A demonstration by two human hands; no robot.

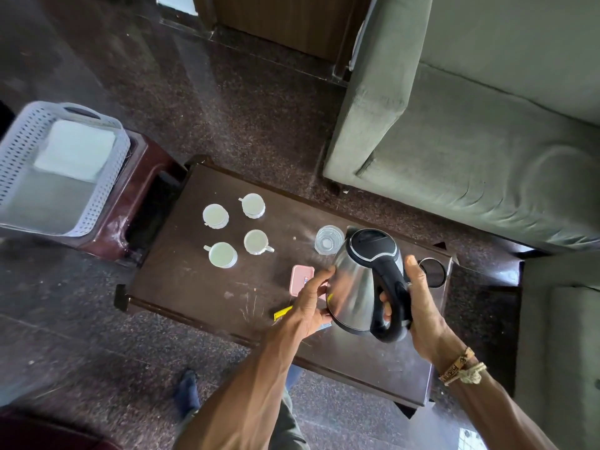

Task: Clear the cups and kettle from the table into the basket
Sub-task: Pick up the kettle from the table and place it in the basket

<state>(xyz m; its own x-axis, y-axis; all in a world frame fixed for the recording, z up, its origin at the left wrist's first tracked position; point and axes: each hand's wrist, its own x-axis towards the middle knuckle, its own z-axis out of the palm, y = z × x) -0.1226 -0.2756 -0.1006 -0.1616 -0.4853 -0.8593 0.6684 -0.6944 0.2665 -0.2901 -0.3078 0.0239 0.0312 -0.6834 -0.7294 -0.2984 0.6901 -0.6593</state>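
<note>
A steel kettle (355, 284) with a black lid and handle is held just above the dark wooden table (201, 287), right of centre. My right hand (418, 306) is wrapped around its black handle. My left hand (311, 306) presses against the kettle's steel side. Several white cups stand on the table's left part: one (215, 216), another (253, 205), a third (222, 254) and one more (257, 242). The grey perforated basket (107, 177) sits on a dark stool at the far left, with a white cloth inside.
A clear glass (328, 239) stands just left of the kettle's spout. A pink lidded box (300, 279) and a yellow packet (281, 313) lie near my left hand. The kettle's round base (431, 272) is at the table's right end. A green sofa (470, 141) flanks the table.
</note>
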